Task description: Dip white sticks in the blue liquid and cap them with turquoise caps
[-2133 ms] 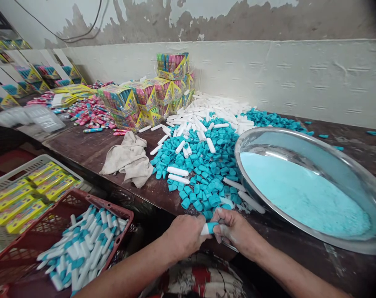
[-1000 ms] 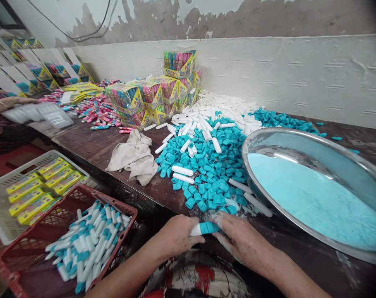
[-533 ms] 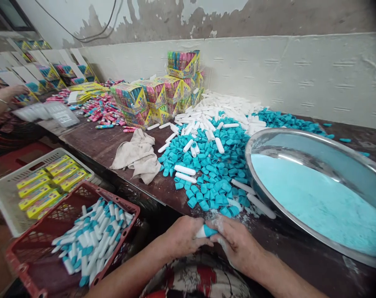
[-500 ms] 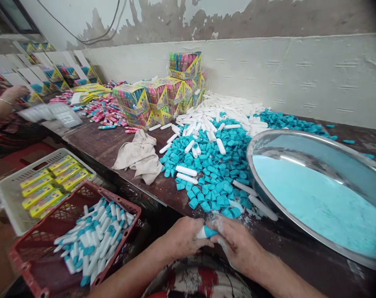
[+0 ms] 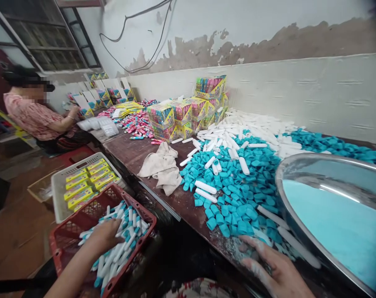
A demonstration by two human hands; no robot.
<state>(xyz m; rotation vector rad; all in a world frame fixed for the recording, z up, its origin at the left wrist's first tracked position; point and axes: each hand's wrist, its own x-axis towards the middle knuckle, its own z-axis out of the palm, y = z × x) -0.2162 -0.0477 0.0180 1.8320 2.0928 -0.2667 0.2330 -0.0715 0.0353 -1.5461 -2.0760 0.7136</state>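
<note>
My left hand reaches down into a red crate and rests on the heap of white tubes with teal caps inside it; its fingers are hidden, so I cannot see whether it holds one. My right hand, dusted with pale powder, lies on the table's front edge with fingers spread and nothing in it. It is just short of a pile of loose teal caps. Uncapped white tubes are heaped farther back.
A wide metal basin of light blue powder stands at the right. A beige cloth and stacked colourful boxes lie on the table. A white basket holds yellow packs. Another person sits at far left.
Both hands were pressing a teal cap onto a white tube at the table edge. Now the left hand has gone left into the red crate; the right hand rests on the table. My view turned left.
</note>
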